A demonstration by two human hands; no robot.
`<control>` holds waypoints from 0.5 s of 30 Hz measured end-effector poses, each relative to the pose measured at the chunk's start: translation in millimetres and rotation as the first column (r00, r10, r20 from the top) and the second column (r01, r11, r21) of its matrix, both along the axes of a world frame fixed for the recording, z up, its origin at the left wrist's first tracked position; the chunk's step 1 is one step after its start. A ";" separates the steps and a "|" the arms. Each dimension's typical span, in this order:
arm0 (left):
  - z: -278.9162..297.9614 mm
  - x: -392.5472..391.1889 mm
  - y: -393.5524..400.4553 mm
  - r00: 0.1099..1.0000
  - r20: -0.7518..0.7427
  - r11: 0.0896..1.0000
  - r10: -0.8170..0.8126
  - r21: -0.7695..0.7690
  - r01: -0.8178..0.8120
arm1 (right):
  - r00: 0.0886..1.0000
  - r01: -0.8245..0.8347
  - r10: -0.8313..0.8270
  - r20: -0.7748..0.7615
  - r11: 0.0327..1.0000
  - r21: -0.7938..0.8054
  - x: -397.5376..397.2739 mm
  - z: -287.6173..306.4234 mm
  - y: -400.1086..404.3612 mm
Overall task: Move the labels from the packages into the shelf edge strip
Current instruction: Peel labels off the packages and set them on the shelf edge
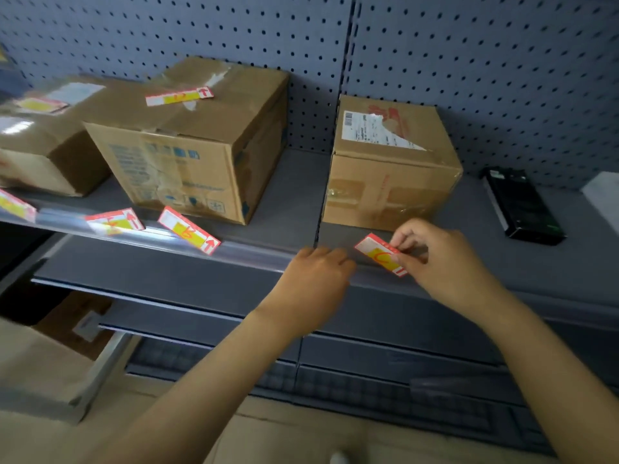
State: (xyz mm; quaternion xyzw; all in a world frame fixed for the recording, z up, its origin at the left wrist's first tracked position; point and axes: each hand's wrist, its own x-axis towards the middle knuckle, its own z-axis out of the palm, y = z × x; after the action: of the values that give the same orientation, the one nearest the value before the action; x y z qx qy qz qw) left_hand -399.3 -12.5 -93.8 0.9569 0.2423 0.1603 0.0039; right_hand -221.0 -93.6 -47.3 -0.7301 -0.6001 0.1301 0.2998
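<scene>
Black device on the shelf

A black device (524, 207) lies at the shelf's (291, 202) right end, before grey pegboard (469, 45).
</scene>
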 end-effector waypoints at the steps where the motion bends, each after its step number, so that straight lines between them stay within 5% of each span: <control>1: -0.6 2.8 0.3 1.000 0.002 1.000 -0.006 0.003 0.006 | 1.000 0.020 -0.020 -0.007 1.000 0.004 0.0 -0.7 -1.6; 9: 2.6 18.3 0.1 0.998 -0.066 1.000 -0.023 0.010 0.024 | 0.995 0.039 -0.034 -0.094 0.998 0.056 4.6 -7.5 -4.1; 15: 4.4 16.2 -6.9 0.999 -0.028 1.000 -0.016 0.001 0.016 | 0.999 -0.030 0.029 0.017 0.997 0.073 6.3 -22.2 -0.4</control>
State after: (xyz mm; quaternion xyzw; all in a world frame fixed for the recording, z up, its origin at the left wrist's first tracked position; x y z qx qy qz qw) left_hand -383.2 -19.3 -89.4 0.9609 0.2347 0.1468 0.0013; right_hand -214.6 -94.0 -69.4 -0.7107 -0.6175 0.1067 0.3196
